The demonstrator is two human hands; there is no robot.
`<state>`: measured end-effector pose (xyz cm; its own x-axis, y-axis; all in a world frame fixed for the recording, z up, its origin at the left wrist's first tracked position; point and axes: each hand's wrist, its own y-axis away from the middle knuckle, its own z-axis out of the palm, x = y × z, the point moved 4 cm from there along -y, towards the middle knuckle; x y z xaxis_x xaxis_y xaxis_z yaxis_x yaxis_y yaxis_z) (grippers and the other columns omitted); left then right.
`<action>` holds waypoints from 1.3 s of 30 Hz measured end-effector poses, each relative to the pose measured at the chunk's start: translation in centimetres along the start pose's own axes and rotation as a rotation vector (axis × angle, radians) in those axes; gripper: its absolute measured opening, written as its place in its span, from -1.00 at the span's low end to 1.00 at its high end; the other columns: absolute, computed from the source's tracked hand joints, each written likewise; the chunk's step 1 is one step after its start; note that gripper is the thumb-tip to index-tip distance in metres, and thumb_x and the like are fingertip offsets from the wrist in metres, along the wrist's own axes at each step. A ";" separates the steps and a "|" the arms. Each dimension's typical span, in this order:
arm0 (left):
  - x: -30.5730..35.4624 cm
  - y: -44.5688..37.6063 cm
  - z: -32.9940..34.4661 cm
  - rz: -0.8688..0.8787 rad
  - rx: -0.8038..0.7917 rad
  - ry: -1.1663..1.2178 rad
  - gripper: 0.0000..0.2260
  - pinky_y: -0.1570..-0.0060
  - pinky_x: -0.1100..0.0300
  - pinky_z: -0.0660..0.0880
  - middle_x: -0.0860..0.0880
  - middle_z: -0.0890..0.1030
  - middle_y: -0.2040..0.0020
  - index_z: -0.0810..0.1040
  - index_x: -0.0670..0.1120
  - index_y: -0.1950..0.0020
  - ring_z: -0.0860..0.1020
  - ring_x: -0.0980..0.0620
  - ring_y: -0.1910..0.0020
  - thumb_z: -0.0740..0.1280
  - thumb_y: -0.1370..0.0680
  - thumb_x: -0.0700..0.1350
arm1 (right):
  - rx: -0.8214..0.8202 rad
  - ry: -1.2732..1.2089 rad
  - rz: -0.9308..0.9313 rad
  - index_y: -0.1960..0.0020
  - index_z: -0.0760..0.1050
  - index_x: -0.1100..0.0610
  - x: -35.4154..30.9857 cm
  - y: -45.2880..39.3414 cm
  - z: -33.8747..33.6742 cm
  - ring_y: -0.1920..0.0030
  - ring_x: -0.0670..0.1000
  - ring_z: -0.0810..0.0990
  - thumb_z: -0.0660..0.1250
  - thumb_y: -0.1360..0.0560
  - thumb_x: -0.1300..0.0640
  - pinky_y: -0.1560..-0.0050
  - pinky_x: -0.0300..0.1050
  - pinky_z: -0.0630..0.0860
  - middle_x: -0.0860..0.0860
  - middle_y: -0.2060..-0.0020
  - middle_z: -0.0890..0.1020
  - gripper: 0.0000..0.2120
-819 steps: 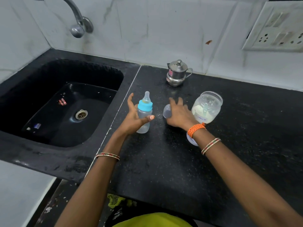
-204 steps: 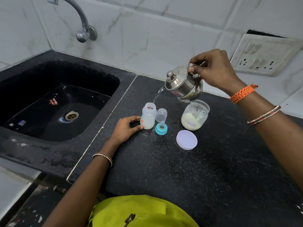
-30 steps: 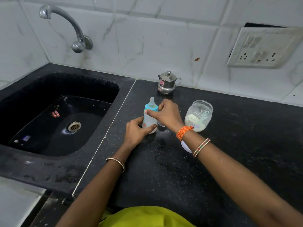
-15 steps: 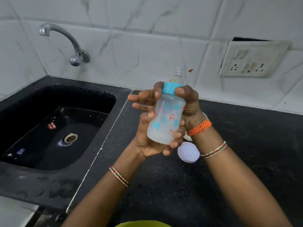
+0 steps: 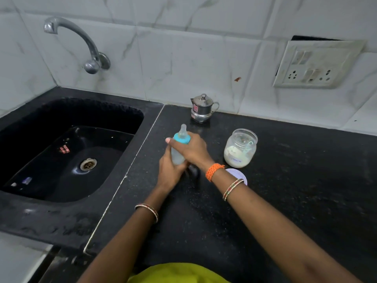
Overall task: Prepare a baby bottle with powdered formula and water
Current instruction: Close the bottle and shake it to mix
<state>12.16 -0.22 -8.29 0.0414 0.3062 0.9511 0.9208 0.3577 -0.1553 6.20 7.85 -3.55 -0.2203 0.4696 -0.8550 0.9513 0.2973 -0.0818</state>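
The baby bottle (image 5: 177, 156), translucent with a blue collar and clear teat, stands upright just above the black counter (image 5: 285, 190). My left hand (image 5: 170, 172) wraps its lower body from the near side. My right hand (image 5: 191, 150) closes over its upper part and blue collar from the right. An open glass jar of white formula powder (image 5: 240, 148) with a scoop inside stands to the right. Its white lid (image 5: 237, 175) lies flat, partly hidden by my right wrist. A small steel kettle (image 5: 203, 108) sits by the wall.
A deep black sink (image 5: 67, 152) with a drain lies to the left, under a wall tap (image 5: 81, 41). A socket panel (image 5: 316, 64) is on the tiled wall at the right. A dark cap-like shape (image 5: 193, 171) lies under my right wrist.
Half a second ago both hands held the bottle raised near chest height. It is now lowered to the counter, still gripped by both hands.
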 end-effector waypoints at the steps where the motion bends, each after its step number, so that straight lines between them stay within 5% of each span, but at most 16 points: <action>1: -0.5 -0.2 -0.6 0.002 0.006 -0.059 -0.47 -0.01 0.18 0.51 0.00 0.60 -0.09 0.43 -0.02 -0.27 0.58 0.08 -0.03 0.44 -0.34 0.04 | -0.042 0.062 -0.003 0.13 0.54 -0.07 0.5 0.1 0.2 -0.02 -0.02 0.61 0.28 -0.28 -0.44 -0.24 0.19 0.41 -0.12 0.14 0.67 -0.53; 4: -2.3 -0.9 -2.3 -0.041 0.096 -0.182 -0.49 -0.23 -0.07 0.42 -0.09 0.58 -0.14 0.48 -0.03 -0.17 0.50 -0.09 -0.19 0.38 -0.34 0.22 | -0.026 0.127 0.007 -0.24 0.46 -0.07 2.7 -0.1 -0.5 -0.37 0.01 0.35 0.07 -0.43 -0.42 -0.41 0.18 0.12 -0.06 -0.27 0.51 -0.42; 6: -2.6 -0.7 -3.0 -0.086 0.110 -0.296 -0.43 -0.47 -0.03 0.11 -0.18 0.43 -0.36 0.42 -0.08 -0.30 0.26 -0.14 -0.44 0.38 -0.41 0.19 | 0.054 0.143 -0.007 -0.34 0.38 -0.02 4.2 0.0 -1.3 -0.44 0.08 0.24 0.19 -0.52 -0.24 -0.43 0.18 0.12 0.02 -0.39 0.39 -0.52; 8: -2.6 -0.5 -3.1 -0.106 0.113 -0.390 -0.39 -0.47 0.06 -0.06 -0.19 0.27 -0.48 0.34 -0.11 -0.40 0.08 -0.10 -0.52 0.37 -0.45 0.15 | 0.000 0.347 -0.069 -0.40 0.32 -0.03 5.8 0.1 -1.0 -0.47 0.15 0.17 0.32 -0.49 -0.11 -0.44 0.17 0.14 0.11 -0.46 0.26 -0.48; 10: -2.8 -0.7 -3.0 -0.053 0.101 -0.443 -0.36 -0.48 0.06 -0.10 -0.16 0.29 -0.48 0.33 -0.09 -0.41 0.04 -0.08 -0.53 0.33 -0.44 0.22 | -0.051 0.406 -0.116 -0.35 0.37 0.02 6.7 0.1 -0.1 -0.43 0.18 0.27 0.35 -0.49 0.03 -0.39 0.05 0.22 0.14 -0.42 0.31 -0.55; 13: -3.8 -1.1 -2.9 -0.042 0.079 -0.534 -0.22 -0.49 0.03 -0.10 -0.06 0.37 -0.44 0.32 -0.06 -0.42 0.06 -0.06 -0.53 0.17 -0.34 0.40 | 0.121 0.217 -0.172 -0.26 0.37 0.11 5.0 0.5 -0.4 -0.21 0.07 0.49 0.38 -0.48 0.19 -0.19 -0.11 0.41 0.09 -0.21 0.49 -0.61; 18: -3.8 -1.1 -2.8 -0.019 0.091 -0.592 -0.16 -0.49 -0.01 -0.08 -0.06 0.37 -0.44 0.29 -0.05 -0.44 0.06 -0.08 -0.53 0.09 -0.30 0.42 | 0.254 -0.190 -0.374 -0.17 0.37 0.16 -2.6 1.7 -1.9 -0.10 -0.09 0.53 0.51 -0.38 0.09 -0.09 -0.33 0.47 -0.08 -0.11 0.52 -0.53; 25: -3.2 -0.9 -2.7 -0.007 0.092 -0.577 -0.29 -0.49 -0.01 -0.07 -0.12 0.34 -0.46 0.27 -0.11 -0.43 0.06 -0.07 -0.53 0.18 -0.37 0.23 | 0.124 -0.008 -0.611 -0.12 0.52 0.24 -2.6 1.1 1.2 -0.10 -0.11 0.49 0.50 -0.39 0.14 -0.15 -0.30 0.45 0.09 -0.09 0.57 -0.64; 29: -3.5 -1.0 -2.6 0.002 0.099 -0.550 -0.49 -0.48 -0.04 -0.09 -0.08 0.40 -0.41 0.36 -0.06 -0.38 0.06 -0.06 -0.53 0.27 -0.48 0.10 | 0.217 0.031 -0.598 -0.17 0.51 0.17 -1.3 1.2 2.5 -0.11 -0.05 0.54 0.44 -0.45 0.10 -0.10 -0.20 0.52 0.06 -0.13 0.57 -0.67; 34: -3.8 -1.0 -2.6 -0.010 0.086 -0.554 -0.49 -0.49 -0.07 -0.10 -0.07 0.33 -0.46 0.28 -0.05 -0.44 0.03 -0.04 -0.53 0.27 -0.52 0.05 | 0.319 0.118 -0.608 -0.21 0.37 0.03 -1.0 1.3 4.0 -0.08 0.06 0.58 0.34 -0.44 0.04 0.04 -0.02 0.54 0.08 -0.14 0.56 -0.63; 39: -3.8 -1.4 -2.9 -0.037 0.010 -0.641 -0.47 -0.30 -0.18 -0.47 0.03 0.24 -0.50 0.25 0.01 -0.45 -0.22 -0.09 -0.53 0.25 -0.50 0.09 | 0.280 0.203 -0.622 -0.29 0.26 0.00 -0.5 1.0 4.6 -0.03 0.09 0.59 0.35 -0.45 0.05 0.15 -0.09 0.57 0.13 -0.20 0.50 -0.53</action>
<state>11.81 -4.45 -10.92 -0.2335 0.7590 0.6078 0.9135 0.3855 -0.1304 8.27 4.15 -5.58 -0.7506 0.4354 -0.4970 0.6496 0.3484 -0.6758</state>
